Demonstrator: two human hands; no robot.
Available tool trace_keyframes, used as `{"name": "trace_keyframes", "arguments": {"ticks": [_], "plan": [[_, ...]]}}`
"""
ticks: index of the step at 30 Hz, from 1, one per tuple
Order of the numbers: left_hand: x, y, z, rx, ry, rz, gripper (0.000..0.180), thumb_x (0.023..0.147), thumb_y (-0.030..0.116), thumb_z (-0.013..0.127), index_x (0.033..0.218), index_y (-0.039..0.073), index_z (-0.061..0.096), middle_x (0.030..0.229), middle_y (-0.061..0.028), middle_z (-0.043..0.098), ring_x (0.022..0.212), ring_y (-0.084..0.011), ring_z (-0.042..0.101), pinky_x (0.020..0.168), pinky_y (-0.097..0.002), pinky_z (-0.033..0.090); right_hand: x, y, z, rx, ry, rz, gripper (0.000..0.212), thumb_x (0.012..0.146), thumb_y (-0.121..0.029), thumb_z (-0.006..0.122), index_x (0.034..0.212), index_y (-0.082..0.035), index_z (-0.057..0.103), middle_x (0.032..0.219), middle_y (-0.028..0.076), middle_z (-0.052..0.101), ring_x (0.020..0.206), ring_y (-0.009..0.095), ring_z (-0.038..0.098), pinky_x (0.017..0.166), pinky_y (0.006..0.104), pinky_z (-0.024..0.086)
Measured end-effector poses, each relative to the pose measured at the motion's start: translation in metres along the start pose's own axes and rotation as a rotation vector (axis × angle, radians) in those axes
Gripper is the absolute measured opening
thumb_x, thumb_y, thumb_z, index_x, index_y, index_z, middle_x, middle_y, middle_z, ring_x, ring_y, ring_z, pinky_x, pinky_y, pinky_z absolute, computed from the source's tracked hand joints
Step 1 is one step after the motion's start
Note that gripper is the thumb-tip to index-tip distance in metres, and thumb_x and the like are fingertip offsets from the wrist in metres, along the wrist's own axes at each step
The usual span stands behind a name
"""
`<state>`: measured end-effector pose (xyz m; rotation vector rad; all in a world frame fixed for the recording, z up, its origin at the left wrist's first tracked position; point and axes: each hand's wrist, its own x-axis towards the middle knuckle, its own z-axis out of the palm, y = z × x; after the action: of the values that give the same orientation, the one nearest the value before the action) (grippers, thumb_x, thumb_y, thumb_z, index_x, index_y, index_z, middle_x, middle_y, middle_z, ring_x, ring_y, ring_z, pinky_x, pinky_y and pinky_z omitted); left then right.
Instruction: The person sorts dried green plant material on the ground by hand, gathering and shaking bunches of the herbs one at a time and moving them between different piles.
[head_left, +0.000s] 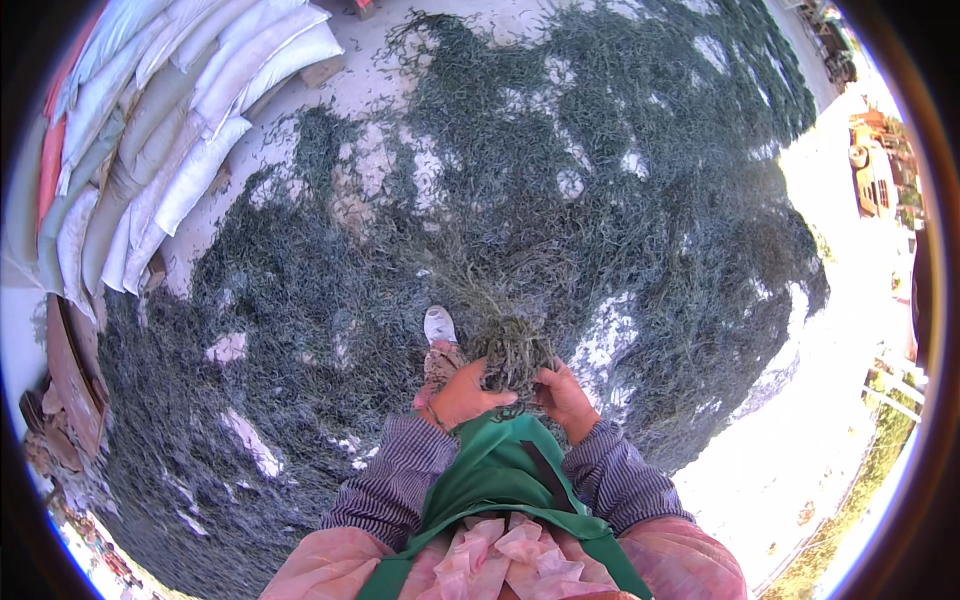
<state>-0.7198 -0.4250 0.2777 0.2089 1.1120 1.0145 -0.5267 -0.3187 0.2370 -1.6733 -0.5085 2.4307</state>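
Note:
A clump of stringy, dark green strands [515,352], like dried seaweed, is gathered in front of my green apron. On its left side my left hand [467,397] is closed around it, with some fingers hidden by the strands. From the right, my right hand [567,398] grips the same clump between thumb and fingers. Longer, paler strands reach away from it onto a wide layer of similar dark strands [400,260] spread over the ground. One white shoe [438,324] stands on that layer, just left of the clump.
Stacked white and grey sacks [190,130] fill the far left. Below them lie brown boards [75,370] and rubble. Pale ground [760,430] shows in bright sun at the right, with an orange vehicle [873,175] farther off. Light patches of floor break up the strands.

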Motion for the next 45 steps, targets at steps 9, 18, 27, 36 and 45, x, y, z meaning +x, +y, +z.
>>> {"name": "trace_keyframes", "arguments": {"ticks": [9, 18, 27, 36, 45], "plan": [[-0.086, 0.014, -0.005, -0.892, 0.119, 0.121, 0.04, 0.075, 0.004, 0.056, 0.114, 0.0, 0.058, 0.112, -0.0141, 0.063, 0.109, -0.0317, 0.058, 0.095, -0.0499, 0.046, -0.098, -0.062, -0.045, 0.3, 0.176, -0.374, 0.016, 0.086, -0.017, 0.061, 0.097, -0.006, 0.057, 0.085, 0.005, 0.064, 0.07, 0.018, 0.061, 0.054, 0.034, 0.05], [-0.083, 0.01, -0.014, -0.579, 0.566, 0.111, 0.029, 0.084, 0.005, 0.06, 0.112, -0.001, 0.055, 0.104, -0.0112, 0.063, 0.097, -0.0294, 0.061, 0.085, -0.0475, 0.05, -0.165, -0.008, -0.138, 0.134, 0.419, -0.269, 0.027, 0.08, -0.026, 0.065, 0.101, -0.009, 0.058, 0.092, 0.001, 0.061, 0.085, 0.015, 0.058, 0.072, 0.0387, 0.047], [-0.06, 0.083, -0.03, -0.33, 0.601, 0.295, 0.033, 0.084, 0.008, 0.064, 0.115, 0.002, 0.052, 0.106, -0.0108, 0.062, 0.093, -0.0272, 0.063, 0.075, -0.0454, 0.054, -0.22, 0.007, -0.221, 0.422, 0.579, -0.437, 0.019, 0.085, -0.024, 0.064, 0.096, -0.009, 0.06, 0.088, 0.003, 0.061, 0.081, 0.017, 0.06, 0.072, 0.0379, 0.054], [-0.049, 0.207, -0.079, 0.132, 0.736, 0.547, 0.074, 0.079, 0.008, 0.07, 0.139, -0.001, 0.027, 0.108, -0.0108, 0.054, 0.093, -0.024, 0.058, 0.073, -0.0426, 0.055, -0.22, -0.007, -0.297, 0.172, 0.713, -0.607, 0.057, 0.089, -0.029, 0.061, 0.135, -0.003, 0.037, 0.124, 0.011, 0.053, 0.109, 0.028, 0.055, 0.081, 0.0385, 0.051], [-0.054, 0.054, -0.218, 0.218, 0.597, -0.05, 0.059, 0.083, 0.018, 0.065, 0.133, -0.001, 0.041, 0.102, -0.0069, 0.059, 0.078, -0.0139, 0.058, 0.061, -0.0287, 0.05, -0.101, 0.05, -0.168, -0.079, 0.533, -0.129, 0.037, 0.088, -0.02, 0.058, 0.122, -0.007, 0.049, 0.104, 0.007, 0.061, 0.087, 0.02, 0.063, 0.068, 0.0329, 0.056]]}}
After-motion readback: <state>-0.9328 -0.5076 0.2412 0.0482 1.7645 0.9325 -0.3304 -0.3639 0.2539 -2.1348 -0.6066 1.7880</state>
